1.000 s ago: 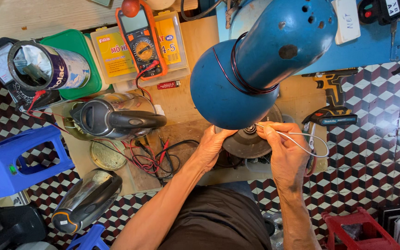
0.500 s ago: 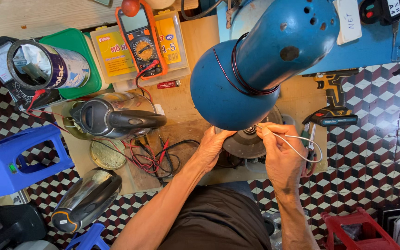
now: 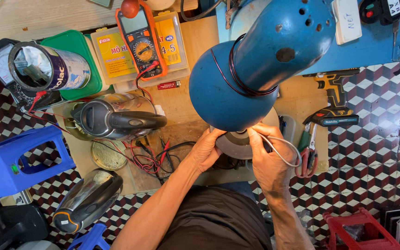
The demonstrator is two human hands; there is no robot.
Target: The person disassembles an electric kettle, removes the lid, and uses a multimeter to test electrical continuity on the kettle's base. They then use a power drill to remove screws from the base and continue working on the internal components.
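Observation:
My left hand [image 3: 207,150] and my right hand [image 3: 267,159] close around a round grey metal part [image 3: 235,144] on the wooden board [image 3: 195,125], just under a big blue lamp shade [image 3: 255,65] that hides most of it. A thin white wire [image 3: 285,153] loops out from the fingers of my right hand. My left hand presses the part's left edge. What my fingertips grip is hidden by the lamp.
A steel kettle [image 3: 114,120] stands left of my hands, with red and black test leads [image 3: 151,157] beside it. An orange multimeter [image 3: 140,41], a tin can [image 3: 47,67], a cordless drill [image 3: 332,102], red-handled pliers [image 3: 307,159], a blue plastic stool [image 3: 19,159] and a second kettle [image 3: 86,199] lie around.
Both hands stay on the round part. My right hand has shifted slightly and the white wire loop has moved a little lower and closer to my wrist.

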